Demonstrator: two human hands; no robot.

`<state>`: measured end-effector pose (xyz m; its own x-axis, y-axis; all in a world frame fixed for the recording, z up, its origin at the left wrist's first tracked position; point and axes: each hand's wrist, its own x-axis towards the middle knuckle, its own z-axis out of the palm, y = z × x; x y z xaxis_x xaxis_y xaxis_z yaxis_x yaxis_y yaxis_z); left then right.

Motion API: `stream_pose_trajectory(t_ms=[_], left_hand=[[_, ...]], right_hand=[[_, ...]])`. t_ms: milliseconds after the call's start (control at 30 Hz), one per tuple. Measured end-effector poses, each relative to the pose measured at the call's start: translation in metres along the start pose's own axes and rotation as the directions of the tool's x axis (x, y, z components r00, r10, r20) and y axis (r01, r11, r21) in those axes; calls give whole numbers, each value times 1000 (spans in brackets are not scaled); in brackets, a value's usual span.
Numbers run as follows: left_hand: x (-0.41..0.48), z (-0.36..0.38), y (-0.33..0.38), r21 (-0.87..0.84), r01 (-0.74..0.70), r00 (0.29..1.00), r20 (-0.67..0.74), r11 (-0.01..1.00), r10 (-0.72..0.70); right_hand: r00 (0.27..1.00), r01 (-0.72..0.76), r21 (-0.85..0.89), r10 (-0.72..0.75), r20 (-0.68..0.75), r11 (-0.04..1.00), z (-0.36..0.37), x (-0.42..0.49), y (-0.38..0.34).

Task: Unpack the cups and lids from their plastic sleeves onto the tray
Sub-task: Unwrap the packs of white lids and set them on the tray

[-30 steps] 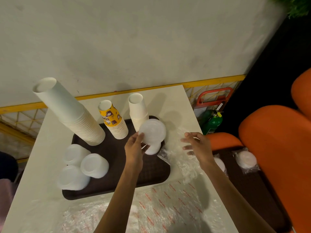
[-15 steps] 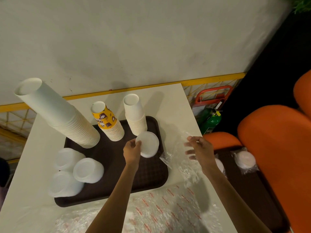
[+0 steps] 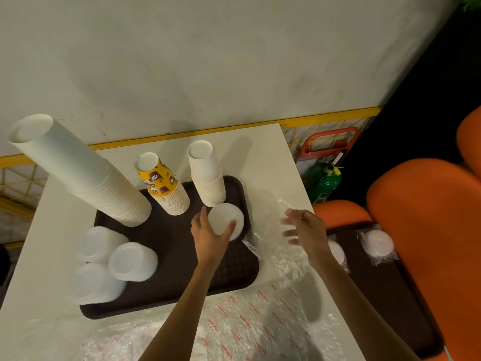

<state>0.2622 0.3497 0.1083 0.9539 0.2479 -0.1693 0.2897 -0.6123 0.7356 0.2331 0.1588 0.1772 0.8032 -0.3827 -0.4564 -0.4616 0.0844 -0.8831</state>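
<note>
I start with the white surface [image 3: 263, 152]; on it sits the brown tray [image 3: 166, 243], already well loaded. The tall white cup stack [image 3: 86, 175] towers at the tray's far left corner, the yellow printed stack [image 3: 162, 183] is beside it, and the shorter white stack [image 3: 207, 173] is on the far right. Three lid stacks [image 3: 132, 261] crowd the tray's near left. My left hand [image 3: 209, 235] has its thumb and fingers wrapped round a fresh lid stack [image 3: 226, 221], low over the tray's right side and just in front of the shorter white stack. My right hand [image 3: 305, 227] hovers with its fingers spread and loose, gripping nothing, over the empty sleeve [image 3: 276, 246] crumpled just off the tray's right edge.

Risks as I read them: the lid stack sits very near the shorter white stack, so a nudge on letting go could tip those cups; the lids are near the tray's rim and could slide off onto the sleeve; the tall stack looks top-heavy, and a bump to the tray might bring it over.

Hard to see: whether the lids touch the tray yet; my right fingers are blurred; printed wrap [image 3: 247, 327] runs off the bottom edge; the bagged lids [image 3: 377, 243] on the second tray [image 3: 385, 295] by the orange seat [image 3: 429, 217] are partly behind my arm.
</note>
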Motion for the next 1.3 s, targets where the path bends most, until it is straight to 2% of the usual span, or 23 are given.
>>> stream_pose_trajectory(t_ms=[133, 400, 800, 1300], left_hand=[[-3, 7, -4, 171, -174, 983, 94, 970, 160], [11, 8, 0, 341, -182, 972, 204, 922, 117], [14, 13, 7, 322, -102, 979, 203, 941, 36], [7, 20, 5, 245, -77, 992, 119, 966, 49]], right_hand=[[1000, -12, 1, 12, 7, 1000, 3, 0, 0], [1000, -16, -15, 16, 3, 1000, 2, 3, 2], [1000, -15, -14, 15, -1, 1000, 1, 2, -1], [1000, -23, -10, 23, -6, 1000, 1, -1, -4]])
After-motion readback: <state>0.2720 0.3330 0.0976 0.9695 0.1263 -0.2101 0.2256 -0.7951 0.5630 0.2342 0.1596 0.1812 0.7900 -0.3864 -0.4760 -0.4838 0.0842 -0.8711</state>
